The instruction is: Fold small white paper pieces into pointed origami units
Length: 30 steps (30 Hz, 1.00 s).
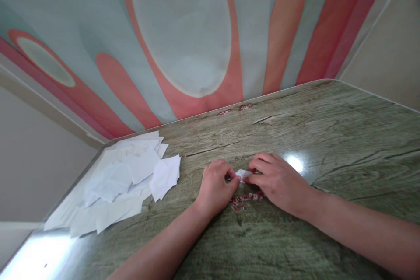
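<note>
A small folded piece of white paper (243,174) lies between my two hands, just above the wood-grain tabletop. My left hand (217,183) pinches its left edge between thumb and index finger, the other fingers curled in. From the other side, my right hand (277,180) grips the paper's right edge with thumb and fingertips. Parts of the paper are covered by the fingers, so its full shape cannot be made out. A red floral pattern (244,200) shows on the surface just below the hands.
Loose white paper sheets (114,181) are heaped at the left of the table (328,140). A smaller stack of white paper squares (165,177) sits at the heap's right side. Behind the table's far edge stands a backdrop (183,30) with red and grey shapes.
</note>
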Tool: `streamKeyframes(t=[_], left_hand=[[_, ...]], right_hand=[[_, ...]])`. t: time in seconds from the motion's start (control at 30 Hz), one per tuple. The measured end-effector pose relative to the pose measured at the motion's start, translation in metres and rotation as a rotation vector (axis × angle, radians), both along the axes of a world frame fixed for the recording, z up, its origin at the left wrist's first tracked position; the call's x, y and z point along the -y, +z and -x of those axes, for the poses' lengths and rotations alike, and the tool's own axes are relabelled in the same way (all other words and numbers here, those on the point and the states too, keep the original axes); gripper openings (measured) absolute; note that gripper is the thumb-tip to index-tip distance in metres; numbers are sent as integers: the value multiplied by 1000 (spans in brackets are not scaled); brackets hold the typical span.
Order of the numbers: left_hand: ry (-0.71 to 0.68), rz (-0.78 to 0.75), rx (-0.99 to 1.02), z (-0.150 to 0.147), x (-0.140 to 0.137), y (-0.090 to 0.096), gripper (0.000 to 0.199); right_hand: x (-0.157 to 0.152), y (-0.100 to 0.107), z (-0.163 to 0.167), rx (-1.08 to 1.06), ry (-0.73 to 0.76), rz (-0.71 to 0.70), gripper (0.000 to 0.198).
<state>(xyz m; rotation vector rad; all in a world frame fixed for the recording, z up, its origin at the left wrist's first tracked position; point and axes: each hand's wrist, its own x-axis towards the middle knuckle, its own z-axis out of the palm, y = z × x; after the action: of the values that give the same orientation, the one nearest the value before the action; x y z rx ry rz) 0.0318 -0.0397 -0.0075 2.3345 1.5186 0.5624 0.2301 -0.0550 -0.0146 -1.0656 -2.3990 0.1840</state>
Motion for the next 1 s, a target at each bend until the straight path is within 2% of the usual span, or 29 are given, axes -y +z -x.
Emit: streamKeyframes(t=[0.27, 0.4, 0.5, 0.6, 0.67, 0.73, 0.87, 0.93, 1.0], left_hand=[[-11, 85, 74, 4, -1, 1, 8], [-47, 111, 122, 8, -3, 8, 19], [-165, 160, 163, 8, -12, 19, 27], [-390, 216, 114, 4, -24, 29, 18], [-456, 202, 73, -1, -30, 30, 16], [-412, 177, 37, -4, -31, 27, 18], [-202, 129, -1, -8, -20, 18, 15], [-148, 116, -16, -8, -10, 16, 16], [-151, 111, -30, -7, -3, 16, 16]], right_hand=[[-7, 6, -8, 89, 13, -4, 12], [-9, 4, -9, 75, 16, 18, 14], [-12, 4, -10, 68, 67, 20, 17], [-16, 4, -13, 79, 116, -9, 19], [-19, 4, -16, 95, 111, -35, 21], [-21, 4, -21, 99, 56, -69, 22], [-18, 6, -27, 26, -69, -105, 25], [-14, 6, -24, 2, -37, -69, 23], [-10, 6, -19, 3, 9, -11, 20]])
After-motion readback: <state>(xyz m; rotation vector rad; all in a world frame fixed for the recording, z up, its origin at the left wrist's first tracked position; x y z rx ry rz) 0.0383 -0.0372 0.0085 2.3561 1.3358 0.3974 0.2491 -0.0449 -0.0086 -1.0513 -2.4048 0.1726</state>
